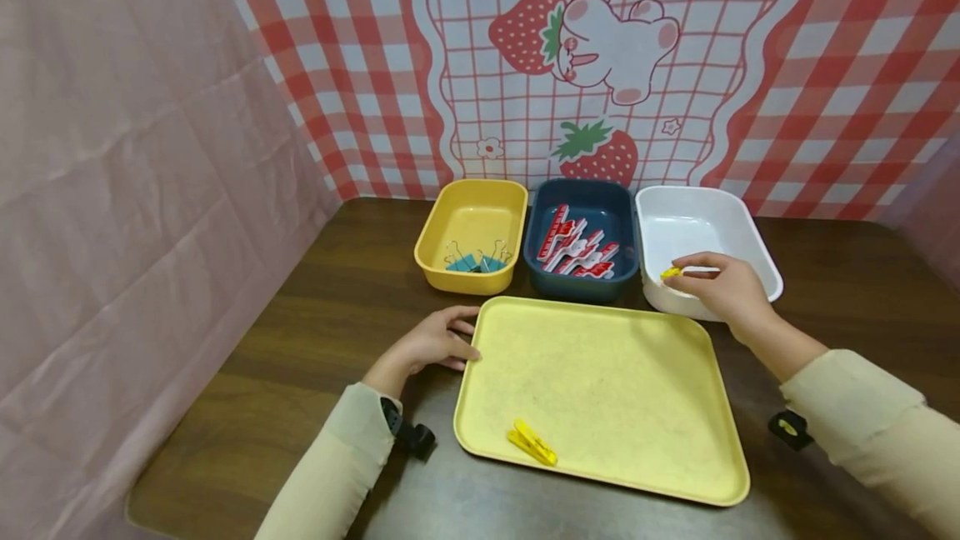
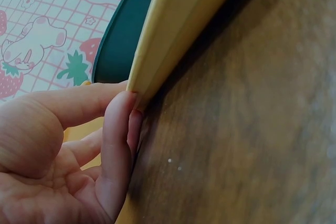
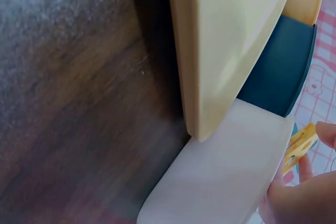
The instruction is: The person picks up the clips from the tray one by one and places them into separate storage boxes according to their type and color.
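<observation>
My right hand (image 1: 723, 286) is at the white bin (image 1: 767, 277), pinching a yellow clothespin (image 1: 671, 272) between thumb and fingers just inside its near wall. The right wrist view shows the same clothespin (image 3: 299, 148) above the bin's rim. With thumb and fingers, my left hand (image 1: 435, 340) holds the left rim of the yellow tray (image 1: 600, 382), near its far corner. In the left wrist view, fingertips (image 2: 121, 103) meet the tray's edge (image 2: 157, 51). Another yellow clothespin (image 1: 534, 442) lies on the tray near its front left corner.
A yellow bin (image 1: 472, 227) with teal binder clips (image 1: 477, 263) stands behind the tray. Beside it, a dark blue bin (image 1: 551, 190) contains several red and white clips (image 1: 577, 248). All three bins line up before a checked cloth (image 1: 375, 65) on the wooden table (image 1: 300, 315).
</observation>
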Demonstrator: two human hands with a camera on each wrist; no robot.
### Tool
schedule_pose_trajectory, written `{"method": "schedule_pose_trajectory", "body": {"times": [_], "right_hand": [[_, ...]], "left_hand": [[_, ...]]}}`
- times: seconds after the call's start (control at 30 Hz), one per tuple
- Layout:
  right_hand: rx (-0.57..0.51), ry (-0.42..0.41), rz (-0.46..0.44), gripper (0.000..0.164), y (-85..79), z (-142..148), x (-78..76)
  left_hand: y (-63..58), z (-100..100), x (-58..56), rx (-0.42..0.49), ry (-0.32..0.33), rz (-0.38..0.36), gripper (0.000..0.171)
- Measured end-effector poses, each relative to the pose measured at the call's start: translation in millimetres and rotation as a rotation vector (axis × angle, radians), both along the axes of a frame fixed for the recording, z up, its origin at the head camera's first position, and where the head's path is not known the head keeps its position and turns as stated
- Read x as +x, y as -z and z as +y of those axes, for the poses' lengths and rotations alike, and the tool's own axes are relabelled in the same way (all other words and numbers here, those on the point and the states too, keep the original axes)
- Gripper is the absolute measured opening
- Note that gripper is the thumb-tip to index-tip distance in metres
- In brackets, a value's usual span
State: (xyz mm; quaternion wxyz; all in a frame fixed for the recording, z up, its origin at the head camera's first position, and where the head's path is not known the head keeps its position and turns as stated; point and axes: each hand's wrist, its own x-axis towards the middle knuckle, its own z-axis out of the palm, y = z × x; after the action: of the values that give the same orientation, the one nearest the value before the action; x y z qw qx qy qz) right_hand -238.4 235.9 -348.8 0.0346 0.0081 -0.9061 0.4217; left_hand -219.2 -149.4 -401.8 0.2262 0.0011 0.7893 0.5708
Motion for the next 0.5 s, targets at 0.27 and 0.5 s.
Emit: {"method": "schedule_pose_trajectory", "body": {"times": [0.27,0.5], "right_hand": [[-0.136,0.086,-0.014,0.047,2.2,-5,-8.8],[-0.238,0.118,0.028,0.041,2.3,-22,-3.5]], "left_hand": [[0.1,-1,0.1,0.007,0.000,0.006,0.070],[0.7,0,-0.4,0.011,0.002,0.004,0.069]]}}
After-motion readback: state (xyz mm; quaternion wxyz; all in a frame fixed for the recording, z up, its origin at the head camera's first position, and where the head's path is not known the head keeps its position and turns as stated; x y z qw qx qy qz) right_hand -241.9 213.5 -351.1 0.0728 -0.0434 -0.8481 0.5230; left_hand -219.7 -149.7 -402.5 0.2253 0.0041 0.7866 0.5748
